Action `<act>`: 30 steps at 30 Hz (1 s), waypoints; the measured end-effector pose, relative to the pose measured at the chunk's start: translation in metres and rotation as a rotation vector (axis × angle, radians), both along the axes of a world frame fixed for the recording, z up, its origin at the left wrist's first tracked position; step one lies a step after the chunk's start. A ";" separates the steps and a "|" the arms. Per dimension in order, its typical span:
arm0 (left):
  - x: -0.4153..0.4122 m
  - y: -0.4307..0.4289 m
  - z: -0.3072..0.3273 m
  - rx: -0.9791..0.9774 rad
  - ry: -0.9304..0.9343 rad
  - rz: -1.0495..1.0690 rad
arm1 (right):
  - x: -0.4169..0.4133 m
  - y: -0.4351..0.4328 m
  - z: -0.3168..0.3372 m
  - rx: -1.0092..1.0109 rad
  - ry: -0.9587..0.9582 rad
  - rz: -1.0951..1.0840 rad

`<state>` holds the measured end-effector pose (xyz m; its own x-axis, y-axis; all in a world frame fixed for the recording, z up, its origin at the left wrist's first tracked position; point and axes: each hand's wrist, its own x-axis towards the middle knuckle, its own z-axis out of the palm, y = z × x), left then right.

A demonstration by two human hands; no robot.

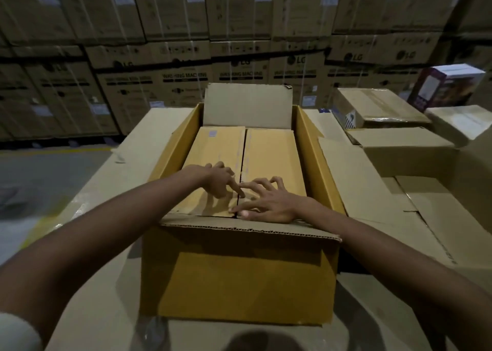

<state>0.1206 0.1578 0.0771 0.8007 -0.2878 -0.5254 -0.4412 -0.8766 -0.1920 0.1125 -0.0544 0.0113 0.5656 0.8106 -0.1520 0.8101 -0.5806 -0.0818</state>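
Neither grip holds anything yet: hook your left hand point(217, 179) into the mid-frame gap between the inner boxes point(215, 148), right hand point(266, 203) steadying its box.

Dim warehouse light, soft blur, wide-angle bending at edges

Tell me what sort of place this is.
Most likely an appliance warehouse. Stacked cartons printed WASHING MACHINE fill the back wall, taped cardboard boxes lie on the right of the view, and a bare concrete floor shows on the left.
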 end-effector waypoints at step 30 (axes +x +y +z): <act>-0.036 0.171 0.042 -1.074 -0.530 0.843 | 0.007 0.010 0.006 -0.060 -0.091 0.041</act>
<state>0.0844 0.3288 0.1191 0.9535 0.2990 0.0382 0.1766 -0.6569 0.7330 0.1195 -0.0446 0.0171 0.5461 0.8241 -0.1503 0.8356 -0.5487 0.0270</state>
